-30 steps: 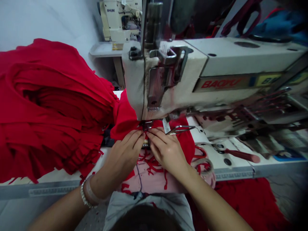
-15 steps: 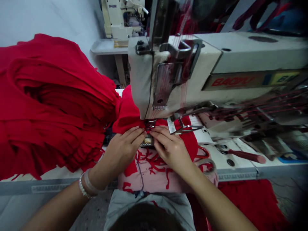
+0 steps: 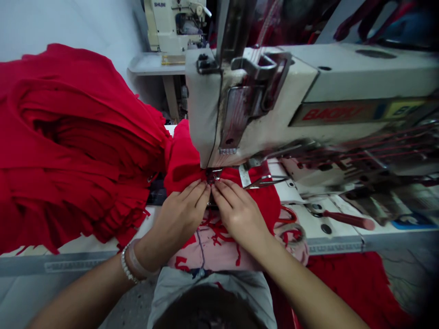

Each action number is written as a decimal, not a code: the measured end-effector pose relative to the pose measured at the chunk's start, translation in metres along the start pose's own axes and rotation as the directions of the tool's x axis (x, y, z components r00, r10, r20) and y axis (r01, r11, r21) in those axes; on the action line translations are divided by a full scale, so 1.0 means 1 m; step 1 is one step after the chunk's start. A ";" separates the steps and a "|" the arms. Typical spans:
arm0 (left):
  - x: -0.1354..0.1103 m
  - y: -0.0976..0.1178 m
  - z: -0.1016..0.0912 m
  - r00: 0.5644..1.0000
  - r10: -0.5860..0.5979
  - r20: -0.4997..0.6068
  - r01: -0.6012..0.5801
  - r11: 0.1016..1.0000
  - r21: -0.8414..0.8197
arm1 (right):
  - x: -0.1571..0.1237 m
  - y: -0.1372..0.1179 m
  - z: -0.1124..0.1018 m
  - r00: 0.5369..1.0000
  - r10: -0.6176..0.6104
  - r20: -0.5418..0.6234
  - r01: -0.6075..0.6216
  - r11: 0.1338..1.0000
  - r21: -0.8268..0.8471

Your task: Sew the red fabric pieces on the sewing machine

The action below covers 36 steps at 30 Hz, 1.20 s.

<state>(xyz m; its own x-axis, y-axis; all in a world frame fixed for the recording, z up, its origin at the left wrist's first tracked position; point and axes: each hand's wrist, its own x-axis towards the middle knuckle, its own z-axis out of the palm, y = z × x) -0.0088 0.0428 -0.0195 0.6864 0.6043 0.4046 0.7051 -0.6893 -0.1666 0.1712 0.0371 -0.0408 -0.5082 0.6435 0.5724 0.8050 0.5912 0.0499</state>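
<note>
Both bare hands work at the needle end of a cream-white industrial sewing machine [image 3: 343, 73], red lettering on its front too blurred to read with certainty. Left hand [image 3: 181, 214] and right hand [image 3: 240, 214] lie close together on a bunched red knit cloth [image 3: 181, 164], their fingers [image 3: 200, 194] narrow, tips almost meeting and gripping the cloth just in front of a steel presser foot [image 3: 213, 176]. The cloth sits under that foot, on the white counter [image 3: 343, 235].

Progress, as far as shown: a large mass of red knit with cut, fringed edges [image 3: 68, 137] lies to the left, and seems to run into the cloth at the foot. Much red material remains in that mass. No finished seam can be made out; the fingers hide the stitching area.

Near the person, red thread scraps lie on a pink cloth [image 3: 219, 256] across the lap. A red-handled screwdriver [image 3: 348, 220] rests on the counter, right. More red cloth [image 3: 353, 288] lies on the floor, near right. A second sewing machine [image 3: 171, 27] stands far off.
</note>
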 end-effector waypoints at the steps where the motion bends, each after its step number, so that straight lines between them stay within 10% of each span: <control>1: 0.000 0.001 0.001 1.000 0.003 0.005 -0.003 1.000 -0.007 | 0.000 -0.002 -0.001 0.999 -0.040 -0.009 0.040 0.999 -0.023; 5: -0.015 -0.004 0.011 0.986 -0.131 -0.099 0.115 0.982 -0.149 | -0.021 0.001 -0.016 0.990 -0.129 -0.058 0.131 0.990 0.045; 8: -0.042 -0.012 0.020 0.835 -0.485 -0.260 0.400 0.859 -0.320 | -0.057 0.014 -0.029 0.959 0.177 -0.221 -0.147 0.978 0.145; 10: -0.060 -0.014 0.024 0.704 -0.689 -0.171 0.563 0.689 -0.457 | -0.081 0.024 -0.034 0.768 0.585 -0.263 -0.490 0.800 0.347; 12: -0.073 -0.013 0.023 0.637 -0.759 0.132 0.672 0.462 -0.579 | -0.098 0.032 -0.035 0.574 0.819 -0.010 -0.650 0.463 0.603; 16: -0.088 -0.010 0.009 0.508 -0.601 0.616 0.765 -0.012 -0.643 | -0.113 0.039 -0.042 0.423 0.726 0.542 -0.734 -0.077 0.675; 23: -0.113 -0.015 -0.004 0.094 -0.796 0.598 0.654 -0.403 -0.640 | -0.115 0.031 -0.059 0.251 0.632 0.733 -0.657 -0.445 0.609; 27: -0.101 -0.008 -0.009 -0.018 -0.763 0.646 0.379 -0.603 -0.702 | -0.112 0.024 -0.055 0.166 0.598 0.784 -0.538 -0.612 0.580; 30: -0.086 -0.010 -0.015 -0.044 -0.771 0.636 0.143 -0.635 -0.759 | -0.110 0.020 -0.060 0.186 0.672 0.717 -0.570 -0.521 0.636; 32: -0.075 -0.015 -0.021 -0.034 -0.797 0.603 0.001 -0.603 -0.798 | -0.101 0.016 -0.067 0.222 0.841 0.493 -0.573 -0.296 0.764; 34: -0.058 -0.020 -0.025 0.078 -0.866 0.494 -0.129 -0.500 -0.856 | -0.081 0.010 -0.071 0.299 0.954 0.007 -0.541 0.164 0.825; 36: -0.036 -0.020 -0.028 0.305 -0.911 0.278 -0.273 -0.363 -0.891 | -0.052 0.003 -0.066 0.526 0.723 -0.448 -0.445 0.683 0.580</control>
<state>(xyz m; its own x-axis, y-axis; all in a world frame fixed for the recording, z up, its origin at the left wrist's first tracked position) -0.0523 0.0235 -0.0059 -0.3833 0.9233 0.0253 -0.6026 -0.2707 0.7507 0.2202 -0.0267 -0.0168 0.4515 0.5485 0.7038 0.5979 0.3994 -0.6949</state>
